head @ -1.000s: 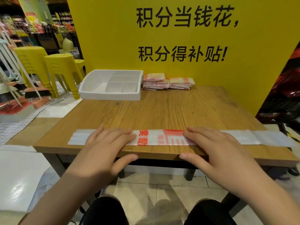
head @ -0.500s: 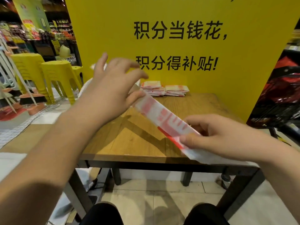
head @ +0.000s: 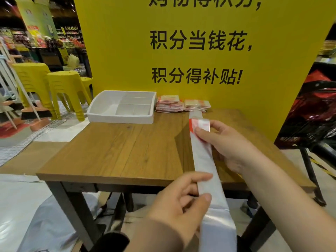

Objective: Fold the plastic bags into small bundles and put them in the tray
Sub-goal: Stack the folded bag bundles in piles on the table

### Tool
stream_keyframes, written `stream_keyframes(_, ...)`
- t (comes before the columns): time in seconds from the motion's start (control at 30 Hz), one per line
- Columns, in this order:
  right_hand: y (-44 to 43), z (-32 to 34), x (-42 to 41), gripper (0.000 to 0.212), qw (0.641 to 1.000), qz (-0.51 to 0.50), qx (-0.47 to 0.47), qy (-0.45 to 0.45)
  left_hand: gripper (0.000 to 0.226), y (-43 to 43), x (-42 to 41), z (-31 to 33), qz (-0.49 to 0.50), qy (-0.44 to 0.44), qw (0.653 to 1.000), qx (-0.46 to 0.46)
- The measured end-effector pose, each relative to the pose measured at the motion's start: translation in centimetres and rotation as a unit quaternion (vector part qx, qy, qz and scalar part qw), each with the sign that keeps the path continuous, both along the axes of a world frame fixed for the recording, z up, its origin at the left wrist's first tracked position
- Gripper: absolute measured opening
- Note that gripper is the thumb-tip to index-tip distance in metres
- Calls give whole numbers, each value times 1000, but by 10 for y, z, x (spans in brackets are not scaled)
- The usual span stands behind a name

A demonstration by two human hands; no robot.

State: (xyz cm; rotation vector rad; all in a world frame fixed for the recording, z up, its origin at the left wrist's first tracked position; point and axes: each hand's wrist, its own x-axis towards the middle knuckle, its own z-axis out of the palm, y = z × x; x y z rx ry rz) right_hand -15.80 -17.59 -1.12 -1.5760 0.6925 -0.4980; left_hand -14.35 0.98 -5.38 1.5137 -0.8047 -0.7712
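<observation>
Judging from the look of it, dealing here with featherweight, limp, slick film: the plastic bag [head: 203,157], flattened into a long narrow strip and likely to spring open or slide out of its creases once released. Lying lengthwise over the right part of the desk [head: 127,151], with the far end close to the stack of folded bundles [head: 181,105] and the near end drooping past the front edge toward the lap. Well apart from the tray [head: 120,117] at the far left.

Pinched at the red print near the far end by the right hand [head: 223,144]. Pinched again at the front edge between thumb and forefinger of the left hand [head: 180,202].

Best taken across the full width, close to each coming fold, pressing flat rather than tugging, so as not to stretch or skew so soft a film. Hardly breakable, hardly any weight to carry.

Compared with a second ago: no longer spread crosswise along the front edge under two flat palms, but lifted, swung round to point away from the body, and gripped in two places.
</observation>
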Motion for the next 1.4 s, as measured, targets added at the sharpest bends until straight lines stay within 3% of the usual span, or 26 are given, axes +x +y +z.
stream_keyframes(0.13,7,-7,-11,62,977,2,-152,147,24,7,-4,-10,6,71,996,45)
stream_keyframes(0.2,9,-11,-17,73,972,-3,-180,153,30,8,-6,-16,-15,62,997,47)
stream_keyframes(0.27,10,-18,-23,78,970,-19,-201,138,34,12,-14,-25,-18,-14,998,52)
stream_keyframes(0.37,9,-31,-28,73,964,-29,-244,104,31,20,-26,-35,-33,-62,995,65)
stream_keyframes(0.43,8,-35,-30,54,946,-33,-303,107,24,18,-32,-31,-77,54,991,99)
stream_keyframes(0.5,7,-33,-32,29,899,-42,-409,149,10,26,-24,-36,-166,80,979,86)
stream_keyframes(0.57,7,-33,-39,22,839,-51,-507,191,22,28,-25,-48,-200,196,960,20)
stream_keyframes(0.6,9,-33,-47,21,825,-46,-530,188,27,25,-26,-47,-190,266,945,-12)
stream_keyframes(0.63,13,-33,-59,22,826,-37,-537,165,31,28,-28,-46,-184,275,944,0)
stream_keyframes(0.67,19,-32,-74,26,835,-25,-535,128,31,29,-27,-49,-159,265,951,17)
stream_keyframes(0.73,38,-35,-115,36,863,-3,-502,54,9,29,-25,-47,-113,205,972,28)
stream_keyframes(0.8,60,-49,-152,41,894,17,-448,3,49,34,-25,-48,-93,149,984,2)
stream_keyframes(0.83,69,-60,-165,41,905,26,-423,-12,53,39,-25,-46,-108,121,987,-15)
stream_keyframes(1.03,99,-102,-169,28,960,6,-275,-45,43,28,-14,-42,-112,-25,993,3)
stream_keyframes(1.1,102,-100,-160,10,972,-17,-223,-78,39,20,-18,-42,-110,-34,993,27)
stream_keyframes(1.23,101,-101,-147,24,984,-45,-134,-109,16,26,-31,-48,-5,-11,999,-46)
stream_keyframes(1.33,107,-101,-139,17,993,-61,-3,-98,35,19,-31,-52,28,41,998,-41)
stream_keyframes(1.4,110,-101,-133,11,993,-76,33,-90,47,12,-31,-51,50,59,997,-29)
